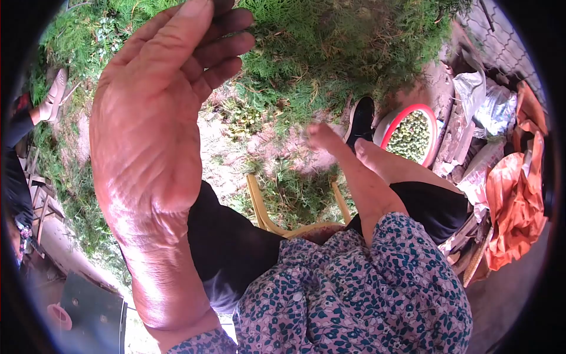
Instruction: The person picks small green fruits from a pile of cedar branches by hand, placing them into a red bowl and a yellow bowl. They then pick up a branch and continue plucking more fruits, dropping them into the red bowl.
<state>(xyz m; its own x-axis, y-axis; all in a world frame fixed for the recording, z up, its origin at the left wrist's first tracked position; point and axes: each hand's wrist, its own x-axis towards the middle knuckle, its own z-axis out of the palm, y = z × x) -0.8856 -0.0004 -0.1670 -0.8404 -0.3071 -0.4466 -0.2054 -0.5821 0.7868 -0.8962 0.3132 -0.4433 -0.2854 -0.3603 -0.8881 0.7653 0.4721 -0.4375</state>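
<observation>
My left hand (147,118) is raised close to the camera. Its fingers are loosely bent and apart, and nothing shows in it. Lower down, my right hand (323,137) hovers over the ground in front of my knees, small and blurred. Its fingers look curled in; whatever they may hold cannot be made out. Cut green conifer branches (330,47) with flat, feathery sprays lie heaped beyond both hands. To the right of my right hand stands a white tub with a red rim (435,133), full of small green cones or seed pods (410,137).
Yellow chair legs (259,203) show between my knees. My black shoe (361,118) is beside the tub. Plastic bags (495,109), wood pieces and an orange sheet (513,200) lie at the right. Another person's foot (54,97) is at the left, above a dark green panel (91,312).
</observation>
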